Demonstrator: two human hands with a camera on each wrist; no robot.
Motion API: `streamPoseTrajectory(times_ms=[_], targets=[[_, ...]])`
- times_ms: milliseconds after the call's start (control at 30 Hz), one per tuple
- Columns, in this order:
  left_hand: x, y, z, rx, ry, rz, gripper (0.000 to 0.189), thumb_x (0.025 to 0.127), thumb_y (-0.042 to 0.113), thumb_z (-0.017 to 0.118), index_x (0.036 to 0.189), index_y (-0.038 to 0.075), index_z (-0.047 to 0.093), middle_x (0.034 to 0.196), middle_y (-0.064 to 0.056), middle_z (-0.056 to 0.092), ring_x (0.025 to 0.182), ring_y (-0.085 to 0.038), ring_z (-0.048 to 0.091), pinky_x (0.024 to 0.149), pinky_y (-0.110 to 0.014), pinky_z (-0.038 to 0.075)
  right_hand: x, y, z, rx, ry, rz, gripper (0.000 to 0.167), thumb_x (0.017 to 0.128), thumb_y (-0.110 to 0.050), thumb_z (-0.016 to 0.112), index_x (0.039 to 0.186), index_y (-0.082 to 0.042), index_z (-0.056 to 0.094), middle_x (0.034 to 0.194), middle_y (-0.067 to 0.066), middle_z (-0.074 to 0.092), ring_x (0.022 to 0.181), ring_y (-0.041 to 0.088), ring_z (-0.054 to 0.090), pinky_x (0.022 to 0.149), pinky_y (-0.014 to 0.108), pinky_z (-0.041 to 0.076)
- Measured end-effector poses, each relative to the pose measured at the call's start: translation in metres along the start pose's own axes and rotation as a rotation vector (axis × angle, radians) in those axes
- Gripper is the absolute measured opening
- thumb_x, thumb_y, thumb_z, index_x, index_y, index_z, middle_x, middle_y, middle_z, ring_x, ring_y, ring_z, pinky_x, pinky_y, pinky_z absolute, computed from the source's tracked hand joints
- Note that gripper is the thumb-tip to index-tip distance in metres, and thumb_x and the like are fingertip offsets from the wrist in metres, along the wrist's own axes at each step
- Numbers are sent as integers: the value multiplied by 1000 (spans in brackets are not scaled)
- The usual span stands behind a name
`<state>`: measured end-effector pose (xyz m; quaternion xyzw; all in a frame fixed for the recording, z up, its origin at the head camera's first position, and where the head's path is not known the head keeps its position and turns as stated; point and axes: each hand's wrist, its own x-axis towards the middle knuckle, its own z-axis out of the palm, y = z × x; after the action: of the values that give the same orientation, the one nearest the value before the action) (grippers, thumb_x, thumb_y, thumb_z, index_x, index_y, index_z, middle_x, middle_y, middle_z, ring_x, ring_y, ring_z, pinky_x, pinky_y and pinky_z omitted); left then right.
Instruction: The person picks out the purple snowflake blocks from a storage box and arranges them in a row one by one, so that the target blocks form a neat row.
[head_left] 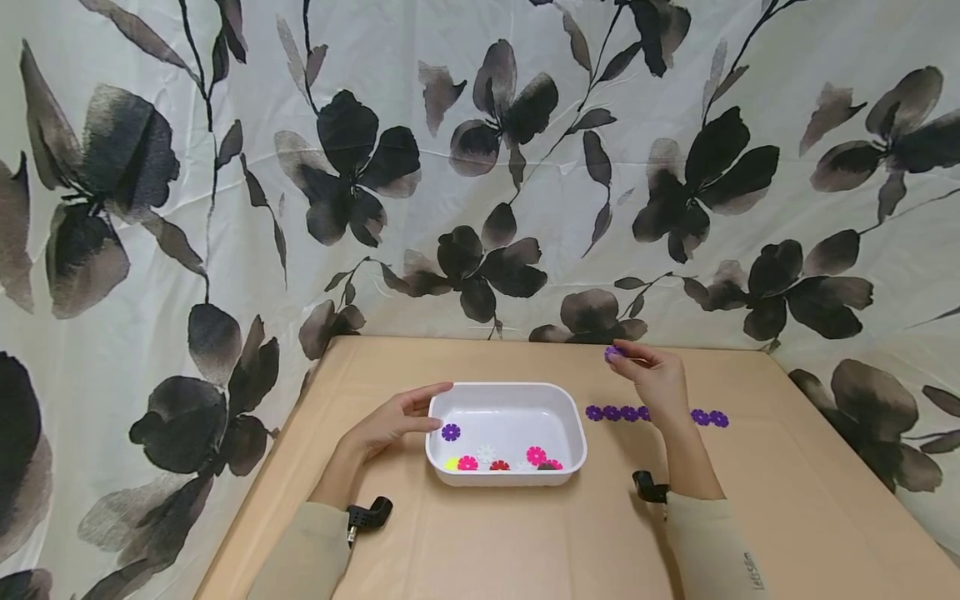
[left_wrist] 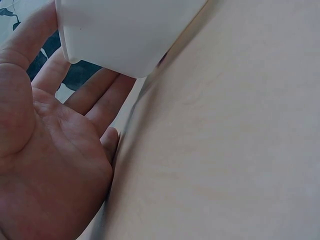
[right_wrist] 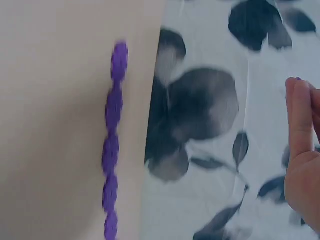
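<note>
A white plastic tray stands on the table, holding small flower-shaped discs. My left hand holds its left end, thumb over the rim and the other fingers along the outside. In the left wrist view, the tray's outer wall is beside those fingers. Raised near the table's far edge, my right hand pinches a purple flower-shaped disc between thumb and fingertips. Only a sliver of it shows in the right wrist view. Below that hand lies a straight row of purple flower-shaped discs, partly hidden by the wrist.
Inside the tray are a purple disc, pink discs, a red disc, a yellow disc and white ones. The tan tabletop meets a floral cloth at its far edge. Each wrist wears a small black camera.
</note>
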<state>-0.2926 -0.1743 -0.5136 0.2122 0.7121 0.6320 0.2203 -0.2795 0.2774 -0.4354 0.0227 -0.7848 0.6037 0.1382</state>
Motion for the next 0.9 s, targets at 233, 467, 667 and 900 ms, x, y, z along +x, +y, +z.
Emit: streamPoseTrajectory(times_ms=[233, 467, 667, 900], targets=[[0, 0, -1, 10, 1, 8, 72, 93, 16, 79, 158, 22, 47, 166, -4, 42, 149, -30, 45, 121, -37, 41, 4, 10, -36, 81, 31, 66, 50, 96, -13, 75, 140, 7, 61, 107, -8, 75, 92, 1, 75, 84, 17, 59], [1, 0, 0, 2, -6, 12, 72, 94, 16, 78, 158, 22, 47, 166, -3, 41, 150, -29, 43, 123, -39, 38, 4, 22, -62, 158, 115, 165, 50, 97, -11, 73, 142, 5, 59, 102, -14, 74, 89, -1, 75, 82, 14, 58], [1, 1, 0, -1, -1, -1, 71, 94, 16, 78, 157, 23, 47, 166, -3, 41, 151, -29, 43, 120, -34, 41, 0, 37, -85, -131, 184, 200, 46, 100, -21, 71, 141, -2, 63, 104, -19, 70, 87, -10, 70, 82, 9, 55], [1, 3, -1, 5, 3, -3, 68, 96, 9, 74, 158, 22, 47, 166, -4, 41, 152, -30, 41, 121, -37, 40, -7, 56, -114, -366, 255, 290, 42, 104, -24, 65, 142, -6, 64, 133, 19, 70, 79, -16, 59, 71, 5, 54]])
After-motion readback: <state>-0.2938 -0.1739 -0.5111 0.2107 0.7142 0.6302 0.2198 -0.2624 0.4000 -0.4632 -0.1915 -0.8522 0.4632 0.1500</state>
